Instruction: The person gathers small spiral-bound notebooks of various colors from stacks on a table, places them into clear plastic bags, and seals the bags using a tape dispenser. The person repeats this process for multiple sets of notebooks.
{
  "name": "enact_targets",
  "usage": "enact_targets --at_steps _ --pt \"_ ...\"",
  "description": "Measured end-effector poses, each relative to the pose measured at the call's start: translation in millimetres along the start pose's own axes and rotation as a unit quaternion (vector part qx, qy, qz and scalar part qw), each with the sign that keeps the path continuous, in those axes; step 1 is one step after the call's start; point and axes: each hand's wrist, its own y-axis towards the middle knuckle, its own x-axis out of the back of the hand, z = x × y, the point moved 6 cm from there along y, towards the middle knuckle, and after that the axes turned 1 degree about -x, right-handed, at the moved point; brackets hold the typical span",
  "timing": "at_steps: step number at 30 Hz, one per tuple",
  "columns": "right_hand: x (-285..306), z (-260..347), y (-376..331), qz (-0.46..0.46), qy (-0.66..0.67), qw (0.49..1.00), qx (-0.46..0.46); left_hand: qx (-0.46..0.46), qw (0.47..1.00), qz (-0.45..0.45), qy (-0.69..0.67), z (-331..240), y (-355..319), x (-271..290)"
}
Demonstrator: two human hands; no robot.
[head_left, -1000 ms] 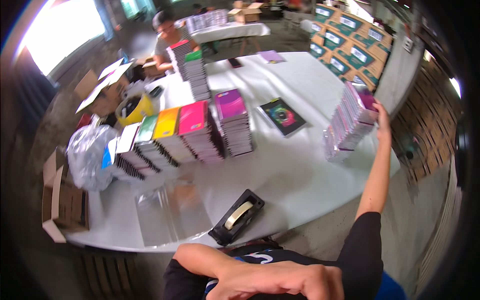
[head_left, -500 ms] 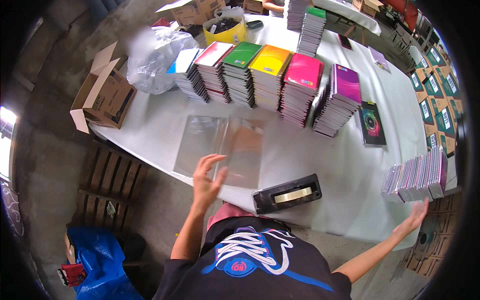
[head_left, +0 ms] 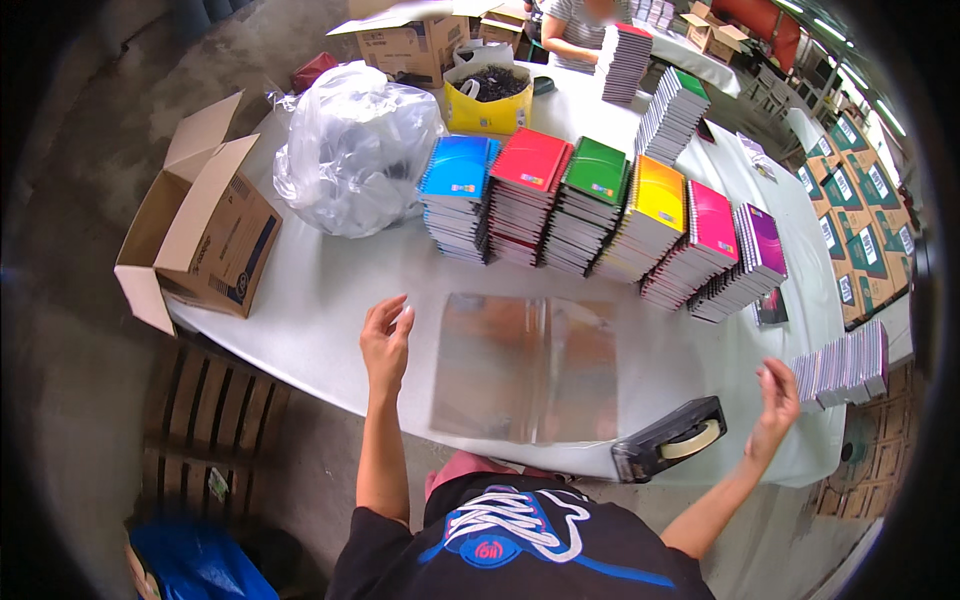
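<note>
Both hands empty right now. My left hand (head_left: 385, 340) is open, fingers spread, hovering just left of the stack of clear plastic sleeves (head_left: 525, 367) lying flat on the white surface (head_left: 330, 290), near but not touching as far as I can tell. My right hand (head_left: 775, 405) is also open, raised between the black tape dispenser (head_left: 668, 452) at the near edge and the leaning row of notebooks (head_left: 845, 365) at the far right, gripping nothing. Six sorted stacks behind the sleeves: blue notebooks (head_left: 457, 195), red (head_left: 528, 190), green (head_left: 592, 200), yellow (head_left: 645, 225), pink (head_left: 700, 245), purple (head_left: 748, 262), all tall, so my read is little has been drawn from them. No notebook is on or in a sleeve, no tape is pulled. I'd judge this set not started: picking, sleeving and sealing are all left. Clear bag (head_left: 355, 150) and open carton (head_left: 200, 230) sit at left, untouched.
</note>
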Motion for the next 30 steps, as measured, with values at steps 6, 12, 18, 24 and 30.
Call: enact_targets --at_steps 6,12,18,24,30 --pt "-208.9 89.2 -27.6 0.278 -0.024 0.960 -0.015 -0.103 0.993 0.058 -0.013 -58.1 115.5 -32.6" --pt "-401.9 59.4 -6.0 0.324 0.012 0.940 -0.110 -0.098 0.959 0.136 0.228 -70.2 202.8 -86.4" --pt "-456.6 45.4 -3.2 0.147 -0.108 0.983 -0.032 -0.086 0.967 0.185 0.155 -40.3 204.3 -92.4" --pt "-442.1 105.9 -10.8 0.021 -0.127 0.983 0.130 -0.064 0.977 0.199 0.048 -36.5 198.2 -88.0" --pt "-471.0 82.4 3.5 0.158 0.345 0.916 -0.129 -0.138 0.972 0.148 0.119 -41.9 211.7 -80.3"
